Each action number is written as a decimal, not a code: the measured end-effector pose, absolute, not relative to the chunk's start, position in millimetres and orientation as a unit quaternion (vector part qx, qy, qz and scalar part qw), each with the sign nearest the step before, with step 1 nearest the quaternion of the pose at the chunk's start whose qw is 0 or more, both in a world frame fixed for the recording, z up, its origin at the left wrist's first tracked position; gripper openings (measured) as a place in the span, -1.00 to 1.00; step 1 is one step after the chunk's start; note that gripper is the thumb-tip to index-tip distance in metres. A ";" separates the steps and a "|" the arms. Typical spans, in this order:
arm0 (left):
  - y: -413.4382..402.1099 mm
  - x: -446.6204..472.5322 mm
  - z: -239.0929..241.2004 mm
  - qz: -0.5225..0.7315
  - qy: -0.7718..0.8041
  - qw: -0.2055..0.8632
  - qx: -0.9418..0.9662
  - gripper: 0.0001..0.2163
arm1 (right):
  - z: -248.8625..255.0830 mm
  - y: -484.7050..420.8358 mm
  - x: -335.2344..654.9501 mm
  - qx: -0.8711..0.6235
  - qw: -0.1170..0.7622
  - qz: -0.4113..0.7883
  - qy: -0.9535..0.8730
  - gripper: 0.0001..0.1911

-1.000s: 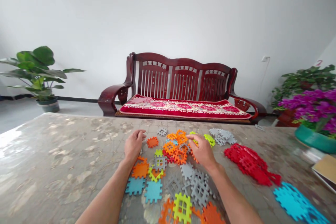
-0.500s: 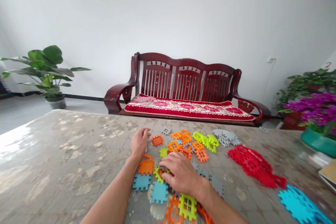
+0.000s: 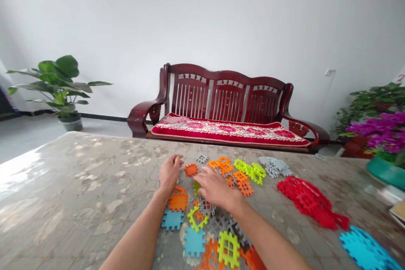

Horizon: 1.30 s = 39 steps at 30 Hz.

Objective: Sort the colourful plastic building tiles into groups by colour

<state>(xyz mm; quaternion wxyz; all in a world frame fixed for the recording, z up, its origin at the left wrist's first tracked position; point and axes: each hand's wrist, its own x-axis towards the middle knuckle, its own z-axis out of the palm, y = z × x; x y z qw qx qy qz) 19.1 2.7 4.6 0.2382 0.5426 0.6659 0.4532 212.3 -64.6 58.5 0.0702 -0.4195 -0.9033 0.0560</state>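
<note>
My left hand (image 3: 171, 171) rests on the table just left of an orange-red interlocking tile (image 3: 191, 170), fingers loosely out and nothing visible in them. Over the middle of the tile pile reaches my right hand (image 3: 214, 186), its fingers apart; what lies beneath its palm is hidden. Close to its fingertips a yellow-green tile (image 3: 196, 187) peeks out. Below it lie a grey window tile (image 3: 206, 206) and a yellow-green frame (image 3: 198, 218). Nearer me are blue tiles (image 3: 194, 241), an orange tile (image 3: 178, 201) beside my left wrist, and a yellow-green window tile (image 3: 228, 249).
Sorted by colour at the right are yellow-green (image 3: 250, 170), grey (image 3: 274, 166), red (image 3: 308, 200) and blue (image 3: 363, 247) tile heaps. Orange tiles (image 3: 225, 164) lie farther back. A flower pot (image 3: 384, 171) stands at the table's right; a wooden bench (image 3: 221, 97) is beyond.
My right hand has moved away from me, up the pile, uncovering the grey window tile and the yellow-green frame. My left hand has stayed about where it was.
</note>
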 end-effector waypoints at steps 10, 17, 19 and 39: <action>3.6 19.1 4.4 0.455 0.662 0.242 0.544 -0.66 | 60.3 -61.8 199.4 -0.400 0.038 -0.001 -0.916 -0.81; 2.1 19.5 7.3 0.450 0.664 0.252 0.541 -0.66 | 59.2 -67.0 206.5 -0.386 0.050 0.038 -0.920 -0.81; 1.6 20.0 9.0 0.448 0.666 0.254 0.539 -0.66 | 61.5 -67.0 208.0 -0.379 0.036 0.048 -0.923 -0.78; 2.8 19.2 8.5 0.438 0.670 0.246 0.547 -0.65 | 59.5 -71.9 199.4 -0.391 0.134 -0.041 -0.910 -0.78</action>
